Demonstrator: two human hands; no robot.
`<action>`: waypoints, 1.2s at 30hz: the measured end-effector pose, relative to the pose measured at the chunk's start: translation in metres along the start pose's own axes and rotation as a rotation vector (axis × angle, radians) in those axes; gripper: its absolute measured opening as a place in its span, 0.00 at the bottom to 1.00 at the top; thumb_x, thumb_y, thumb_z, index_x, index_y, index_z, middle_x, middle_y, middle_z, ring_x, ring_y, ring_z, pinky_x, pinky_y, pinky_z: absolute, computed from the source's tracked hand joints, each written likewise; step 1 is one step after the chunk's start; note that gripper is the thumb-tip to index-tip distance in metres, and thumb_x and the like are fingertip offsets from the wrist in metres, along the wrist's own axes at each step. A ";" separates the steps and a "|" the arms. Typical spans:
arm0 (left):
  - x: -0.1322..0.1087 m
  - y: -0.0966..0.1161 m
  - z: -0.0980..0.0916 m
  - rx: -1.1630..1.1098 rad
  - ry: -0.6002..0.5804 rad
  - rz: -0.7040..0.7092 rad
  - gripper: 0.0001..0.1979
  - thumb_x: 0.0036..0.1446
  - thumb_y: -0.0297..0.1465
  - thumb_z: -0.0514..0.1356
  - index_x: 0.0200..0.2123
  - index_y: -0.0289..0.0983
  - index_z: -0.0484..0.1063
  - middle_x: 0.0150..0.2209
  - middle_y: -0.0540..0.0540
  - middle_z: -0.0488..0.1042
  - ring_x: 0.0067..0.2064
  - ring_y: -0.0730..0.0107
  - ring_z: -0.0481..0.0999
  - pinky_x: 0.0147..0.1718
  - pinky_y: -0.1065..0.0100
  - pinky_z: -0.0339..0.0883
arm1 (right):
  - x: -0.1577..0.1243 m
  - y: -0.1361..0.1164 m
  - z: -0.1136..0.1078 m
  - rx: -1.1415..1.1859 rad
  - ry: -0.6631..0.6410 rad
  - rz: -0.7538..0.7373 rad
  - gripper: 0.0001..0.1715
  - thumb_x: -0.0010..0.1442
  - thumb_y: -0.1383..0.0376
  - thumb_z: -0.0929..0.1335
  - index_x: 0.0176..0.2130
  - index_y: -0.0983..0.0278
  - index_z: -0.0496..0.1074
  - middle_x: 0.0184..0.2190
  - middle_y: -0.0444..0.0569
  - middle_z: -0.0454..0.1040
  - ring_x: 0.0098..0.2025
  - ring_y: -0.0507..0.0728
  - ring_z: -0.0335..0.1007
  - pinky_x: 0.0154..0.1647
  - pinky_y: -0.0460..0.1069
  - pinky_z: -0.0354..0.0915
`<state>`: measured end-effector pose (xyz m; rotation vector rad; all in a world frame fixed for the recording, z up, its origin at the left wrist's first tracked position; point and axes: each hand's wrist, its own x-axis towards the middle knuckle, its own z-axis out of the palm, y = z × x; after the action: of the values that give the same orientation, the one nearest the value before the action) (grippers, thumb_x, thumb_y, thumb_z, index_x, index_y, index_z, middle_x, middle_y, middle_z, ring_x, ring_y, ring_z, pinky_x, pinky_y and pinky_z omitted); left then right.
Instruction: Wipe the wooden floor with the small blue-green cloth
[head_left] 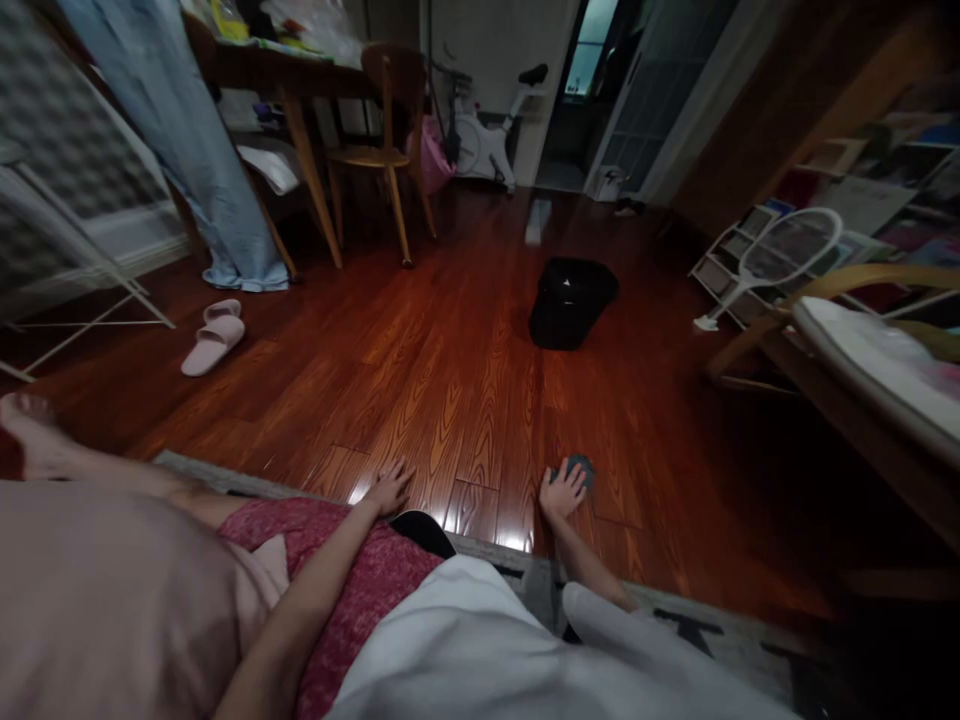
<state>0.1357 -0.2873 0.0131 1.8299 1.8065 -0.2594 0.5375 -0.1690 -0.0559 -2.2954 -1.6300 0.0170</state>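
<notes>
While the left hand point(388, 490) lies loosely spread on the glossy red-brown wooden floor point(450, 370), press the spread right hand point(563, 490) evenly onto the rounded, dark grey-green, cloth-like pad point(589, 468) beneath it.

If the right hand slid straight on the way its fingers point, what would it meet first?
Probably the black bin, across some wood floor. The right hand is splayed and angled slightly rightward, so it might pass beside the bin instead; depth is unclear.

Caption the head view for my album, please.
Right hand spread over a small grey item on the wooden floor, left hand apart from it, black bin ahead.
</notes>
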 end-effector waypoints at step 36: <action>0.003 -0.003 0.001 -0.164 -0.012 -0.006 0.44 0.55 0.36 0.60 0.73 0.42 0.49 0.75 0.39 0.36 0.74 0.45 0.38 0.67 0.38 0.45 | -0.111 -0.135 0.016 0.154 -0.392 -1.143 0.34 0.69 0.55 0.59 0.71 0.52 0.53 0.74 0.47 0.49 0.74 0.60 0.43 0.72 0.62 0.49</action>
<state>0.1330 -0.2854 0.0101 1.7063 1.7702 -0.1205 0.3722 -0.2275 -0.0540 -1.0127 -2.7662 0.3184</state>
